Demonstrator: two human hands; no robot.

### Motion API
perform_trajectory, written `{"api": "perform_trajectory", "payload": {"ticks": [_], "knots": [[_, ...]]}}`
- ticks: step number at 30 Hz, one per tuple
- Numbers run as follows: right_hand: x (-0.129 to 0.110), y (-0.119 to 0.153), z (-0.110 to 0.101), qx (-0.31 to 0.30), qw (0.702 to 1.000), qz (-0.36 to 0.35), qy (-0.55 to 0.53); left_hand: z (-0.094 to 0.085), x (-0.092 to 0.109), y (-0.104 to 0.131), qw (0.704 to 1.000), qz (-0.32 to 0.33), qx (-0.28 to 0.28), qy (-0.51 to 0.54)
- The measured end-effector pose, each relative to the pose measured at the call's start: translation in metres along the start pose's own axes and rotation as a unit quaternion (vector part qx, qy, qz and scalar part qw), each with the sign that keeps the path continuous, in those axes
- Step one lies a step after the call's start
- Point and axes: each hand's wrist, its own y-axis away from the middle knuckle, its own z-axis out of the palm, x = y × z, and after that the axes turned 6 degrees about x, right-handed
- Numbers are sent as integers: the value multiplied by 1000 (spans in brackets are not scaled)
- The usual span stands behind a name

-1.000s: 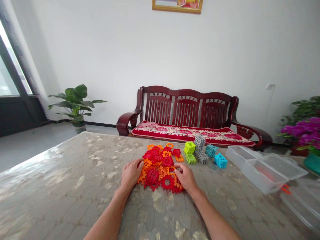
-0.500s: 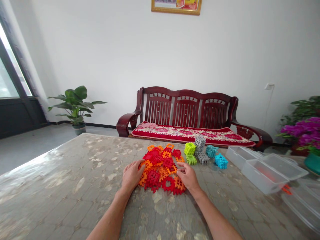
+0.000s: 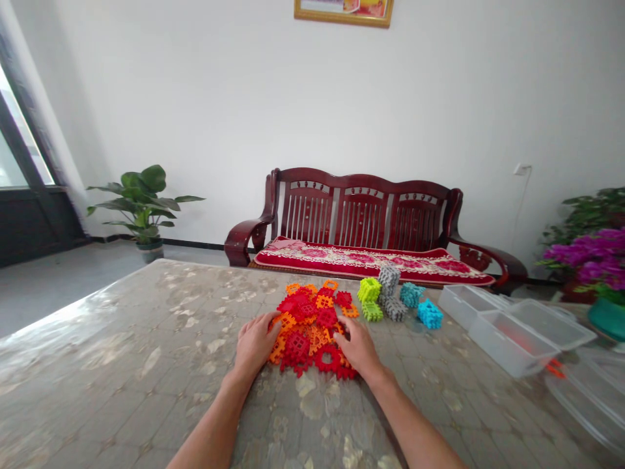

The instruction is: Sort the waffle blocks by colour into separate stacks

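Observation:
A heap of red and orange plastic interlocking building pieces (image 3: pixel 299 344) lies on the table, flat and notched along their edges. My left hand (image 3: pixel 254 344) rests against the heap's left side, its fingers reaching onto the orange pieces with nothing gripped. On the right side, my right hand (image 3: pixel 360 346) reaches over the heap's edge, thumb and forefinger apart, covering some orange and red pieces. Behind it stand assembled blocks of the same kind: a green pair (image 3: pixel 370 301), a grey stack (image 3: pixel 389 293) and two blue cubes (image 3: pixel 430 314).
Clear plastic boxes (image 3: pixel 510 342) sit at the table's right, with a transparent lid (image 3: pixel 586 397) in front and a small orange piece (image 3: pixel 555 368) between. Beyond the patterned table (image 3: pixel 146 365) is a wooden bench (image 3: pixel 364 208). Purple flowers (image 3: pixel 586 257) stand far right.
My right hand has moved left, further over the heap's right edge, and now covers an orange piece there. My left hand stays about where it was against the heap.

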Motion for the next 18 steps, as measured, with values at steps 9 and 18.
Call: {"api": "perform_trajectory", "payload": {"ticks": [9,18], "knots": [[-5,1,-3,-12,999,0,34,1,-1,0,1000,-2,7,-5],[-13,-3,-7,-44,999,15,25,2,-2,0,1000,0,3,1]]}}
